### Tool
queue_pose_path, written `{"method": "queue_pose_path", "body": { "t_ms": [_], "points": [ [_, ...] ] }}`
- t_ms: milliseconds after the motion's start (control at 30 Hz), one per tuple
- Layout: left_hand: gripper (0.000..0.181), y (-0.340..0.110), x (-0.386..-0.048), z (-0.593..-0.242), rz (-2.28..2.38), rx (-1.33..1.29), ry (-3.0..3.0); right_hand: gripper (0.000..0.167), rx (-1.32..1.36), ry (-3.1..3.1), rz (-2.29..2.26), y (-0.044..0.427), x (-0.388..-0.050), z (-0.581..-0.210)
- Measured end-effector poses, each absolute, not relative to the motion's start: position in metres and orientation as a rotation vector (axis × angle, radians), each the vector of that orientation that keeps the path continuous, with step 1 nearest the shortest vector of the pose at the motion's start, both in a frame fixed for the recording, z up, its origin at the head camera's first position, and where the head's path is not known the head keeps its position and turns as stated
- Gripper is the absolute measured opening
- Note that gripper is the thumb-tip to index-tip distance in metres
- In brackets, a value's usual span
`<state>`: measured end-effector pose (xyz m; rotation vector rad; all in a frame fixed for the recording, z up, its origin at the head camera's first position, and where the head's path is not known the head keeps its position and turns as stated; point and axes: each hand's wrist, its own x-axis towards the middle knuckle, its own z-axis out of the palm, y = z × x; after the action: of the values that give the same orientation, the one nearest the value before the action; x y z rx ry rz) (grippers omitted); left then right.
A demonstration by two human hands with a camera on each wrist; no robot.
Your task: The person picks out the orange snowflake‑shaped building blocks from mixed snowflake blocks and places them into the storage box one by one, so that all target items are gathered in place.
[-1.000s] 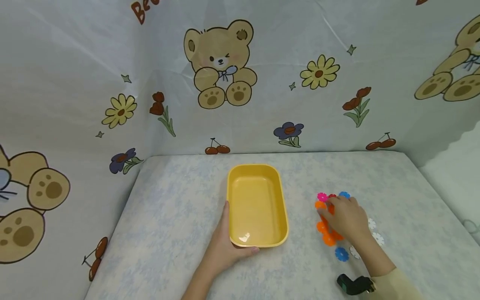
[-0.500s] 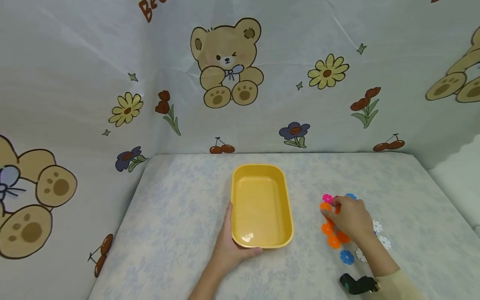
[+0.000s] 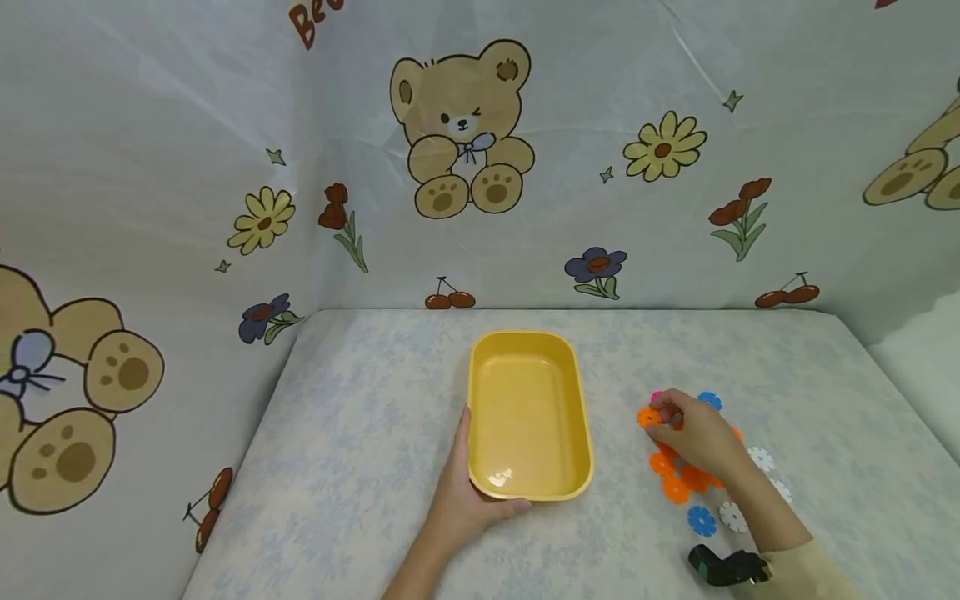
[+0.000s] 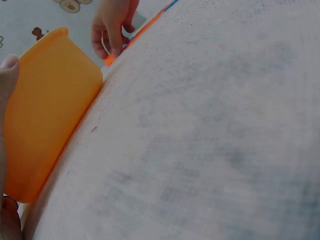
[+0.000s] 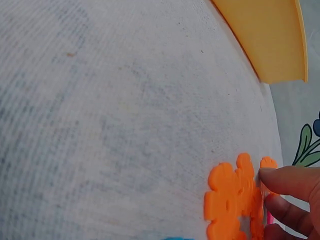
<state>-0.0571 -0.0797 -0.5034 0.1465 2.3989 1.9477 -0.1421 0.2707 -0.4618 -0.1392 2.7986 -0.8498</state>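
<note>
Head view: relative to half a second earlier, we find the held orange flower disc (image 3: 648,417) shifted leftward from the other orange discs (image 3: 675,489), and the pink disc (image 3: 657,396) now mostly hidden. The right hand (image 3: 697,429) pinches that disc between thumb and fingertips. As before, the left hand (image 3: 460,502) grips the near-left corner of the yellow tray (image 3: 531,417), left of the discs on the table (image 3: 337,458). On the bear-printed backdrop (image 3: 570,108) we read "Be", the lettering cut by the upper edge. We count one tray, two blue discs (image 3: 702,521) and three white discs (image 3: 732,517); the orange ones overlap too much to count.

Left wrist view: we see the left thumb (image 4: 8,75) at the tray's rim.

Right wrist view: we see the right thumb (image 5: 287,181) pressed on orange plastic, a pink edge just beside the fingers.
</note>
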Motion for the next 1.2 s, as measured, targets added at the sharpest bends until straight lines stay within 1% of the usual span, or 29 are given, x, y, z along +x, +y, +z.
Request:
{"method": "queue_pose_path", "body": {
  "t_ms": [133, 400, 800, 867, 967, 1100, 1200],
  "points": [
    [0.137, -0.079, -0.057, -0.506, 1.969, 0.152, 2.388, 0.036, -0.19, 2.758, -0.873, 0.27, -0.142, -0.462],
    [0.137, -0.08, -0.056, -0.504, 1.986, 0.172, 2.358, 0.047, -0.183, 2.776, -0.82, 0.27, -0.142, -0.464],
    [0.136, -0.08, -0.057, -0.506, 2.015, 0.207, 2.343, 0.052, -0.194, 2.817, -0.807, 0.264, -0.149, -0.465],
    [0.137, -0.08, -0.057, -0.507, 2.023, 0.229, 2.341, 0.052, -0.208, 2.856, -0.845, 0.26, -0.151, -0.462],
    [0.137, -0.08, -0.058, -0.507, 2.042, 0.269, 2.338, 0.046, -0.266, 2.939, -0.922, 0.25, -0.156, -0.457],
    [0.138, -0.08, -0.059, -0.507, 2.067, 0.266, 2.318, 0.039, -0.375, 3.019, -1.013, 0.229, -0.164, -0.45],
    [0.138, -0.08, -0.059, -0.506, 2.078, 0.257, 2.305, 0.036, -0.446, 3.034, -1.062, 0.211, -0.17, -0.445]
  ]
}}
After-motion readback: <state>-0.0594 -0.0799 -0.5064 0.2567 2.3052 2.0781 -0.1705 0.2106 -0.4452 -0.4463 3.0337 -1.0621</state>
